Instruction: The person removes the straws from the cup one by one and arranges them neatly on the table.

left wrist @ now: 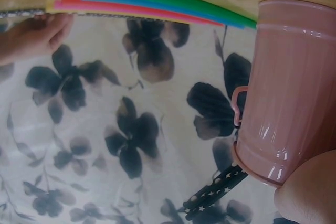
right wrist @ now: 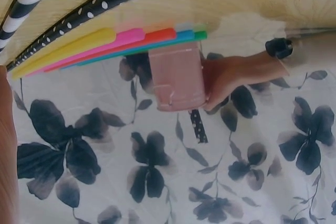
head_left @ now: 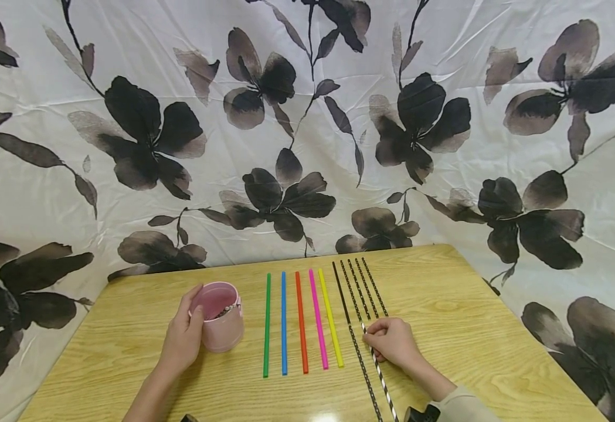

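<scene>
My left hand (head_left: 183,331) holds the pink bucket (head_left: 225,334) by its left side, thumb near the rim. Inside the bucket the tips of some black patterned straws (head_left: 226,310) show; in the left wrist view, black straws with white stars (left wrist: 215,192) poke out past its rim. With thumb and fingertips, my right hand (head_left: 394,343) pinches the upper end of a black-and-white striped straw (head_left: 383,382), which lies along the table. Just left of it lies a black straw with white dots (head_left: 364,370), also seen in the right wrist view.
Between the hands lie green (head_left: 267,325), blue (head_left: 284,322), red (head_left: 301,322), pink (head_left: 318,319) and yellow straws (head_left: 330,319), side by side. Several black straws (head_left: 354,290) form a row farther back. A flowered cloth (head_left: 307,146) hangs behind the wooden table (head_left: 471,328).
</scene>
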Available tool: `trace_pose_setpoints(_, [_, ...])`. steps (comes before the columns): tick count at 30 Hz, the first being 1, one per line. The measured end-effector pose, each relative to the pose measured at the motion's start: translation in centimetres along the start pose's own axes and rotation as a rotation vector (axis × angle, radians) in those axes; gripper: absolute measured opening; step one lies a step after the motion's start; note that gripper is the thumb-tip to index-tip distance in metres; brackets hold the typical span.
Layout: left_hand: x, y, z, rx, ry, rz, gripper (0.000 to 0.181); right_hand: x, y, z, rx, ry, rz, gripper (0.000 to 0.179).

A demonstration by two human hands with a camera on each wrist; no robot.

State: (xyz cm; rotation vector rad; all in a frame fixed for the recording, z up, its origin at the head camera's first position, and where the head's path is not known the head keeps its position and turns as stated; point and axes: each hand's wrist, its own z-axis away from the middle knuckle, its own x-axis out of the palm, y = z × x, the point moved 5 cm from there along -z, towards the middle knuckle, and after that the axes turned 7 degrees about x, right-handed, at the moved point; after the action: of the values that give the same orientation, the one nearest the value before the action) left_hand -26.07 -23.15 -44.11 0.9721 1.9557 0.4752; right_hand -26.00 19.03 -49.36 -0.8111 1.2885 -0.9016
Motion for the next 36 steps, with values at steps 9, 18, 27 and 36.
trace_pose_setpoints(9, [-0.1, -0.4, 0.1, 0.015, 0.024, -0.002, 0.041, 0.3, -3.0, -0.4, -0.034, 0.004, -0.052, 0.017])
trace_pose_setpoints(18, [-0.1, -0.3, 0.0, 0.021, 0.015, -0.002, 0.042, 3.1, -9.2, -1.1, -0.131, -0.065, -0.122, 0.014])
trace_pose_setpoints(27, [-0.3, -0.5, 0.1, 0.022, 0.016, -0.002, 0.041, 8.3, -15.5, -0.8, -0.269, -0.126, -0.11, 0.01])
trace_pose_setpoints(36, [-0.4, -0.5, 0.0, 0.008, 0.005, -0.001, 0.041, 13.2, -19.3, -0.1, -0.394, -0.17, -0.07, 0.007])
